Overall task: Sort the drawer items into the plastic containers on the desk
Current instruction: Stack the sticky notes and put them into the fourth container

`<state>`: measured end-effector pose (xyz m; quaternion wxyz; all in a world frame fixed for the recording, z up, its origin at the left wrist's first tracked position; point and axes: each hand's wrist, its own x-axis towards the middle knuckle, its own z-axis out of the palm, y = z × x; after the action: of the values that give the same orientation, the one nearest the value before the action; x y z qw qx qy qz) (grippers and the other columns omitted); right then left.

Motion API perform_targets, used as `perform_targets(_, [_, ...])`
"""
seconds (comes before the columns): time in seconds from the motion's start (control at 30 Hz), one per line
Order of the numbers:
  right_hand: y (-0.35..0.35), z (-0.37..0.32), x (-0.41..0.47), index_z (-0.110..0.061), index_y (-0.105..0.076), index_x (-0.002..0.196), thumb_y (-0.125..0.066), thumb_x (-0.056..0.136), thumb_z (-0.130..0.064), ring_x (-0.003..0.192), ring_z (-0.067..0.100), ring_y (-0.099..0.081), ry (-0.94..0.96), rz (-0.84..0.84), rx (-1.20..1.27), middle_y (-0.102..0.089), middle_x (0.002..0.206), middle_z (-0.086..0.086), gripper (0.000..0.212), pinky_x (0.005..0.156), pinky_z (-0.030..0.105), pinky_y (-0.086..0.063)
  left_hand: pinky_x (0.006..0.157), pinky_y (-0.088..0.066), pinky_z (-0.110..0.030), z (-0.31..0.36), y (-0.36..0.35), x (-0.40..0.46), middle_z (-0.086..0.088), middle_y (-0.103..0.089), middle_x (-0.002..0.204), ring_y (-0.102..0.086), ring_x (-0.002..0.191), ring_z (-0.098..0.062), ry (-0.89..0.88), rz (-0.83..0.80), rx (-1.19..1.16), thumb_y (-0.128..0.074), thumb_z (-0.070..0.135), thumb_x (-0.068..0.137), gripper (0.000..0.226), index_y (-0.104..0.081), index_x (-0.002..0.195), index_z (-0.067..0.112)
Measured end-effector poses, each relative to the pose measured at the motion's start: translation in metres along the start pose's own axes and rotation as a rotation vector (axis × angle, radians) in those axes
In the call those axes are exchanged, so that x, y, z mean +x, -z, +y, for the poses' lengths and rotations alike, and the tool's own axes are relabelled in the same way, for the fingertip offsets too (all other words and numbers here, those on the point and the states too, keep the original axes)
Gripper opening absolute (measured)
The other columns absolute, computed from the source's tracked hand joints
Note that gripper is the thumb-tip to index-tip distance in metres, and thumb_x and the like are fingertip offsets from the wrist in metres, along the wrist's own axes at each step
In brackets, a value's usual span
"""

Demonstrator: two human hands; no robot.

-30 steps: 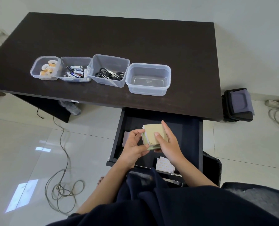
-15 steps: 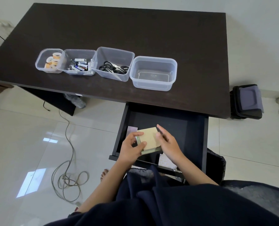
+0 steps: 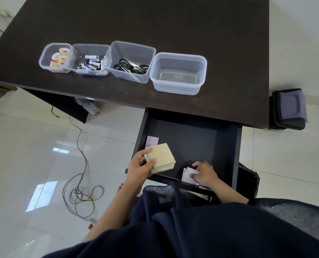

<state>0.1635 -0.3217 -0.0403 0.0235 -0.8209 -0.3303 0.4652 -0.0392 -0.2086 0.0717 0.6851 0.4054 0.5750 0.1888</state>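
Observation:
My left hand (image 3: pixel 139 167) grips a stack of sticky note pads (image 3: pixel 162 157), beige on top and pale green below, above the left front part of the open dark drawer (image 3: pixel 192 135). My right hand (image 3: pixel 204 173) lies at the drawer's front on a small white patterned note pad (image 3: pixel 187 175), fingers curled over it. A lilac pad (image 3: pixel 152 141) lies flat at the drawer's left wall. On the desk stands an empty clear container (image 3: pixel 178 73), rightmost in a row.
Three other clear containers hold tape rolls (image 3: pixel 59 57), batteries (image 3: pixel 90 64) and scissors (image 3: pixel 129 66). The dark desk (image 3: pixel 173 25) stretches behind them. A cable (image 3: pixel 80 194) coils on the tiled floor at left; a black bag (image 3: pixel 288 108) stands at right.
My right hand has let go of the stack and dropped to the white pad at the drawer's front. The left hand now holds the stack alone, slightly further left.

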Motion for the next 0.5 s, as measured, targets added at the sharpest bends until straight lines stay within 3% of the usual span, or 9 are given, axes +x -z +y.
perform_targets(0.07, [0.005,-0.002,0.002,-0.026,-0.060,0.110,-0.072,0.077,-0.031,0.118,0.025,-0.046,0.011,-0.027,-0.047,-0.050,0.120,0.002,0.036,0.098,0.037,-0.044,0.057,-0.055,-0.022,0.000,0.000,-0.001,-0.001,-0.063,0.097,-0.061,0.089,-0.016,-0.003,0.002,0.002,-0.061,0.002,0.088,0.031,-0.058,0.116,0.015])
perform_targets(0.2, [0.008,-0.006,0.003,-0.033,-0.056,0.087,-0.076,0.073,-0.030,0.111,0.021,-0.052,0.051,-0.042,-0.068,-0.053,0.114,0.001,0.025,0.094,0.038,-0.047,0.059,-0.056,-0.023,-0.002,0.001,-0.002,-0.001,-0.063,0.100,-0.060,0.093,-0.017,0.000,-0.006,0.021,-0.061,0.003,0.088,0.032,-0.057,0.117,0.016])
perform_targets(0.37, [0.009,-0.007,0.002,-0.031,-0.058,0.086,-0.073,0.077,-0.029,0.108,0.019,-0.054,0.075,-0.011,-0.098,-0.056,0.109,-0.004,0.018,0.094,0.037,-0.043,0.065,-0.057,-0.027,-0.005,0.002,-0.004,-0.002,-0.063,0.102,-0.060,0.093,-0.017,0.013,-0.017,0.048,-0.061,0.004,0.088,0.031,-0.058,0.115,0.019])
perform_targets(0.5, [0.014,-0.006,-0.004,-0.027,-0.057,0.078,-0.066,0.081,-0.025,0.089,0.020,-0.061,0.055,0.074,0.033,-0.061,0.081,-0.007,0.010,0.089,0.036,-0.045,0.067,-0.056,-0.029,-0.005,0.002,-0.004,-0.001,-0.063,0.101,-0.059,0.095,-0.018,0.022,-0.030,0.049,-0.060,0.004,0.089,0.031,-0.058,0.115,0.019])
